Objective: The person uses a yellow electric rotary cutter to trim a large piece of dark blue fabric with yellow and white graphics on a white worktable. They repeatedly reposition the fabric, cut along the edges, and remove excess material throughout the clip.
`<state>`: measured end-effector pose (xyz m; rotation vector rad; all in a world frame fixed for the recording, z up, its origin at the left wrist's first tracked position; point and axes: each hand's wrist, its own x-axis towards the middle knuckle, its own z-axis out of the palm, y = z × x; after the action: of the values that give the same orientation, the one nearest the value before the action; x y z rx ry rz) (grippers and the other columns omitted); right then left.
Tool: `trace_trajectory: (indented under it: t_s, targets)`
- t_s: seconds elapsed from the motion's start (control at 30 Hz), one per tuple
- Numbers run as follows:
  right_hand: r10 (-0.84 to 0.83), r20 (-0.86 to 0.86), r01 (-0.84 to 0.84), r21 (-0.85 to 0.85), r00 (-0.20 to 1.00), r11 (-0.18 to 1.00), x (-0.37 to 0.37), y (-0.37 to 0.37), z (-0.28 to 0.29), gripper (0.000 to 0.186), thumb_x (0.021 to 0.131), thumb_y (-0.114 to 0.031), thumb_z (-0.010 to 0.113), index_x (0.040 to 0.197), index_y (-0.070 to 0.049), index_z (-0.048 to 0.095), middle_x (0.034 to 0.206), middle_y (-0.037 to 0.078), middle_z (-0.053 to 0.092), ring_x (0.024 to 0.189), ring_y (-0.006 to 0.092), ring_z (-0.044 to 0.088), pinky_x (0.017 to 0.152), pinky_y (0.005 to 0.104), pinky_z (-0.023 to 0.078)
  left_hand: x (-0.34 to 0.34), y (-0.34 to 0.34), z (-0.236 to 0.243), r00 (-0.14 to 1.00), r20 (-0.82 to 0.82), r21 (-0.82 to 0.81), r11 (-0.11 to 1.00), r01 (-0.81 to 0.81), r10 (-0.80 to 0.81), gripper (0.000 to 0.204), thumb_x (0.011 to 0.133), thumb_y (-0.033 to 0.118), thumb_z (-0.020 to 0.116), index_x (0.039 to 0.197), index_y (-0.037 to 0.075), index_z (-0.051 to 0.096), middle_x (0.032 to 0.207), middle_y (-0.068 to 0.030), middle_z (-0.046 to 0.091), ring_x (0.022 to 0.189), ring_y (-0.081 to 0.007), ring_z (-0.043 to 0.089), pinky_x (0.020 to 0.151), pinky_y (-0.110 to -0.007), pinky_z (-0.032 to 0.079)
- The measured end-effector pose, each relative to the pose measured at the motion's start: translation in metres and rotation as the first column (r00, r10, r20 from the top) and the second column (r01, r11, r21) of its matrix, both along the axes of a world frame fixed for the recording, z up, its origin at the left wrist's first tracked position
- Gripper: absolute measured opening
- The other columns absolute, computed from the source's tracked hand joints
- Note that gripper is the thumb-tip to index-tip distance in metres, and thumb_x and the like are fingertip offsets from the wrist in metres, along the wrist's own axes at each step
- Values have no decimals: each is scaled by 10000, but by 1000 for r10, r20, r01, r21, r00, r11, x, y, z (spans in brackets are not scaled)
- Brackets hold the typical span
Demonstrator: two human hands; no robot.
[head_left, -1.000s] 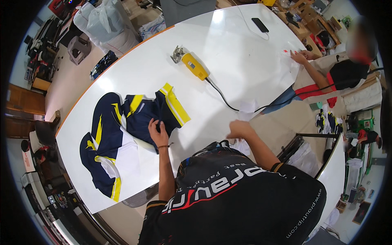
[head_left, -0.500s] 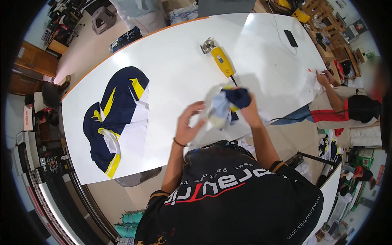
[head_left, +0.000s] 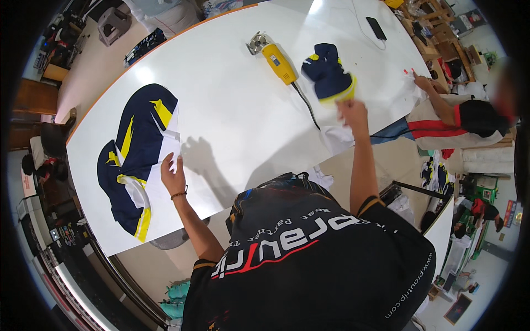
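Note:
My right hand [head_left: 353, 115] is stretched out over the right part of the table, its fingers closed at the blurred yellow near edge of a bunched navy and yellow fabric piece [head_left: 327, 76]. My left hand [head_left: 173, 175] holds nothing, fingers apart, just right of a larger set of navy, yellow and white fabric pieces [head_left: 144, 124] spread on the left. Between the two lies a yellow handheld rotary cutter [head_left: 279, 63] with a round metal head, its dark cord running toward me.
The white table [head_left: 221, 105] has an orange far edge. A black phone [head_left: 376, 28] with a white cable lies at the far right. White fabric [head_left: 337, 139] sits at the near right edge. Another person [head_left: 458, 118] works at the right end, hands over the tabletop.
My right hand has carried the bunched fabric piece away and to the right, beyond the cutter's cord. My left hand has moved left, away from it, toward the spread fabric pieces.

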<state>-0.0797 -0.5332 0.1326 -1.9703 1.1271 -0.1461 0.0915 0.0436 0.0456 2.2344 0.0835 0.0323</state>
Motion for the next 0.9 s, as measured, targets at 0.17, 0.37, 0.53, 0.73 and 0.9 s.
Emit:
trace_trajectory:
  t_s: [0.17,0.37,0.53,0.73,0.9]
  targets:
    - [19,-605,-68,-59,796,996,-74,48,-30,586,910,-518,755,941,65,714,727,143,751,574,235,734,517,334,583,-19,53,-62,987,122,268,954,-136,106,615,906,350,840,1425,92,633,1458,-223,587,1343,-417,538,1097,-542,465]
    - [-90,-88,109,245,992,963,-160,18,-156,447,969,-369,735,1094,46,626,977,196,754,642,249,760,518,360,596,3,47,-107,981,183,568,808,-156,60,913,825,556,840,1563,136,506,1551,-257,492,1417,-484,447,1178,-607,396]
    - [824,-380,-710,428,421,560,-207,-36,-168,333,960,-316,750,989,4,665,801,141,736,635,270,741,558,410,611,14,9,-60,979,48,605,775,-185,196,757,864,524,793,1501,180,572,1515,-178,538,1382,-429,482,1083,-590,457]
    - [472,-387,-253,496,792,831,-94,27,-73,284,984,-283,747,980,-10,666,772,98,726,585,191,702,508,329,568,18,23,-74,952,276,480,839,-257,133,200,965,252,700,1099,112,751,1009,-146,778,952,-396,715,852,-517,566]
    - [602,-2,-591,191,798,784,16,81,-53,286,988,-294,759,1028,-23,679,757,64,700,607,126,667,523,263,518,21,-51,-64,977,206,242,965,-98,47,219,952,265,734,1028,60,725,858,-213,725,804,-444,706,729,-510,554]
